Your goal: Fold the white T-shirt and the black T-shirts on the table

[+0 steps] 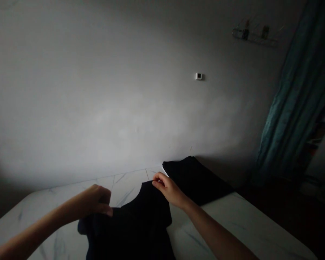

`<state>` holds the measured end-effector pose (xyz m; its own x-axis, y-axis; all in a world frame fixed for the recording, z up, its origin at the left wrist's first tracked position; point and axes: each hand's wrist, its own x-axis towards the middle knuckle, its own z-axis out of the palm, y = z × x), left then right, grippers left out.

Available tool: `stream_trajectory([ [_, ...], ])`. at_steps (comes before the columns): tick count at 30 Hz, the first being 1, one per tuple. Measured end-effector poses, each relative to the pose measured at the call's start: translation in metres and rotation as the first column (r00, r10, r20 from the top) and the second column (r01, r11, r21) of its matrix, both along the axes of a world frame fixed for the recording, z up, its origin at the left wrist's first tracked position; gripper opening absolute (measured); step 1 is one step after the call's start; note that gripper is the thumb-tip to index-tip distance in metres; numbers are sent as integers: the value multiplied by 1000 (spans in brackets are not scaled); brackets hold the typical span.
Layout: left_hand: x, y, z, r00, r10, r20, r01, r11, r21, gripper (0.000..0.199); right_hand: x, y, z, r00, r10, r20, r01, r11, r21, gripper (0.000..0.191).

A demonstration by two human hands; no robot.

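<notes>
A black shirt (135,231) hangs between my two hands over the front of the table, its curved neckline facing the wall. My left hand (100,202) is closed on one shoulder of it, thumb and fingers pressed together. The other shoulder, a little higher and farther off, is pinched by my right hand (165,186) between thumb and fingertips. Short sleeve ends show at both sides of the shirt. Its lower part runs out of view at the bottom edge, and folds in the dark cloth are hard to make out.
Folded black cloth (197,180) lies on the white marbled table (241,220) against the grey wall (119,90), right of the shirt. A small white device (198,76) and a rack (256,38) are on the wall. A teal curtain (289,97) hangs at right.
</notes>
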<state>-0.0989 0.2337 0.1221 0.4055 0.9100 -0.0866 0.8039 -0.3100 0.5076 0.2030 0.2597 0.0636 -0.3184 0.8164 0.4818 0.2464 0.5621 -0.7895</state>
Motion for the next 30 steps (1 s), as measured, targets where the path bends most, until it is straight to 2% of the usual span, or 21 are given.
stream_trajectory([
  [4, -7, 0, 9, 994, 99, 39, -101, 993, 57, 50, 7, -3, -1, 999, 27, 20, -26, 999, -32, 17],
  [8, -7, 1, 8, 937, 298, 185, -294, 955, -50, 58, 6, -6, 3, 998, 57, 31, -53, 993, -104, 16],
  [10, 1, -3, 7, 886, 339, 317, -326, 940, -96, 60, -3, -10, 6, 998, 67, 21, -63, 987, -148, 13],
  [12, 17, -11, 6, 852, 321, 413, -327, 943, -58, 60, -17, -17, 9, 996, 86, 4, -84, 979, -185, 12],
  [15, 44, -27, 4, 842, 246, 481, -301, 953, 41, 59, -41, -33, 12, 992, 119, -44, -125, 972, -198, 14],
  [18, 62, -42, -2, 805, 209, 556, -279, 959, 43, 58, -57, -50, 11, 991, 78, -104, -90, 990, -113, 12],
  [19, 65, -46, -4, 785, 211, 582, -279, 960, 28, 58, -60, -55, 9, 991, 60, -116, -69, 995, -75, 18],
  [21, 69, -53, -10, 742, 221, 633, -280, 960, -7, 57, -63, -63, 6, 991, 51, -121, -53, 999, -13, 35],
  [22, 69, -57, -13, 725, 225, 651, -277, 961, -23, 58, -63, -66, 4, 991, 60, -116, -59, 998, 11, 37],
  [26, 69, -67, -19, 701, 241, 671, -272, 960, -61, 57, -63, -71, -1, 990, 92, -106, -85, 994, 70, 13],
  [30, 64, -70, -18, 767, 191, 613, -219, 975, -30, 52, -59, -72, 2, 986, 128, -111, -120, 990, 68, 12],
])
